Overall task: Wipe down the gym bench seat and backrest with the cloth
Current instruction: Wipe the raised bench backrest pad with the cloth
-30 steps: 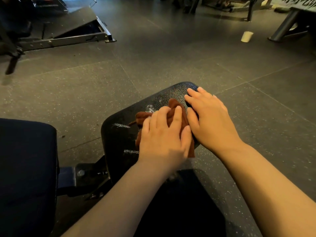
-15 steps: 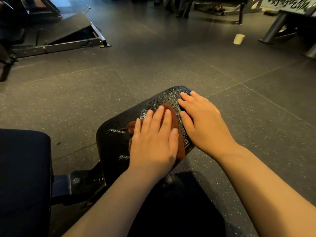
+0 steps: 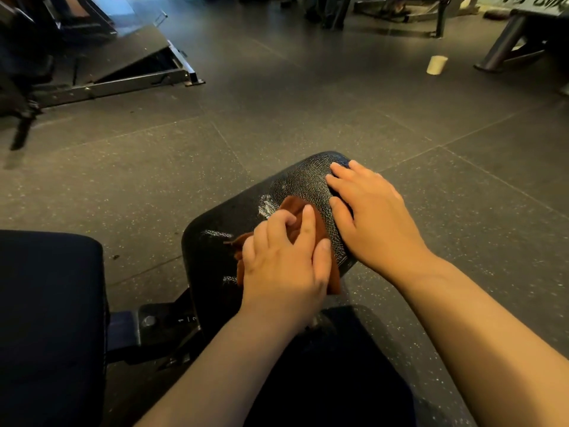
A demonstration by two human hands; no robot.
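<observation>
Wiping the seat (image 3: 221,235) | our left hand (image 3: 283,260) bunches the brown cloth (image 3: 294,206) with curled fingers (image 3: 277,224), mid-seat, to scrub the white scuffs (image 3: 266,208) | our right hand (image 3: 372,217) lies flat, uncurled, beside it, likely steadying the seat.

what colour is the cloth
The cloth is rust brown, shown best in the head view.

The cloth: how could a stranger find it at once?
Find the black, cracked bench pad low in the middle. The right hand rests on it bare; under the left hand lies a crumpled rust-brown cloth, the only coloured fabric there.
</observation>
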